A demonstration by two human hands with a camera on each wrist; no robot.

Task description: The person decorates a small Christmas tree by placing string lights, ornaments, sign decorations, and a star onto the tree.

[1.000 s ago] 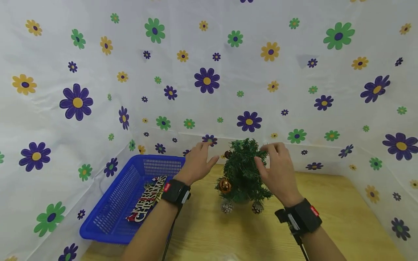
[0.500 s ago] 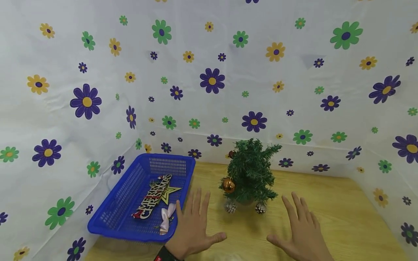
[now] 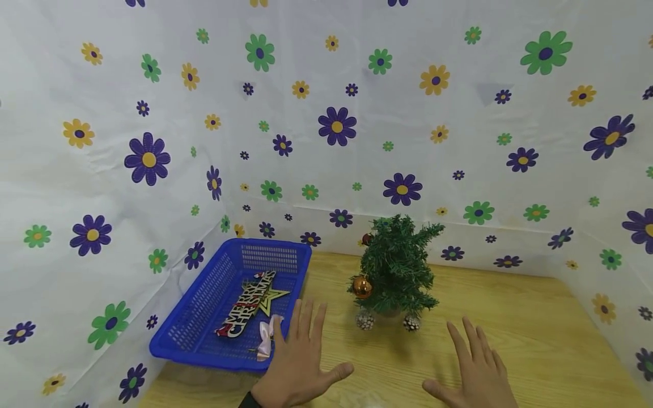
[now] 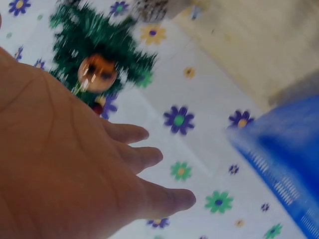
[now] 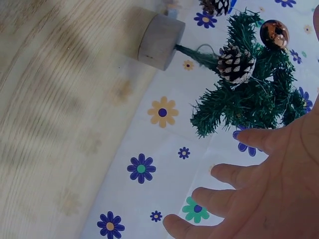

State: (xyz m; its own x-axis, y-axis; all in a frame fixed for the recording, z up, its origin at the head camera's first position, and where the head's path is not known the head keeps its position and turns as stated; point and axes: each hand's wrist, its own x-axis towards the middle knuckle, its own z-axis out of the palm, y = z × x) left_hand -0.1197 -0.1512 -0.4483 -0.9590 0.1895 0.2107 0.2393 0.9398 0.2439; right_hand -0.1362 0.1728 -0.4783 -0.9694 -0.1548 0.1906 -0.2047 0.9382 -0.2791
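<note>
A small green Christmas tree (image 3: 398, 263) stands upright on the wooden table, on a round base (image 5: 162, 41) that shows in the right wrist view. An orange ball ornament (image 3: 362, 287) hangs at its left, and pine cones (image 3: 411, 322) hang low at the front. My left hand (image 3: 301, 362) is held with fingers spread, its fingertips overlapping the blue basket's right side in the head view. To the right of the tree's front, my right hand (image 3: 476, 371) is likewise spread with straight fingers. Neither hand holds anything.
The blue plastic basket (image 3: 168, 351) at the left holds a "Merry Christmas" sign (image 3: 248, 306), a gold star (image 3: 271, 297) and a pale pink bow (image 3: 266, 339). Flower-printed white cloth (image 3: 285, 221) encloses the table (image 3: 510, 306) at the back and sides.
Both hands have left the tree's sides, drawn back toward the table's front and spread their fingers. Over the last half second they have stayed nearly still, while the head view shifted slightly.
</note>
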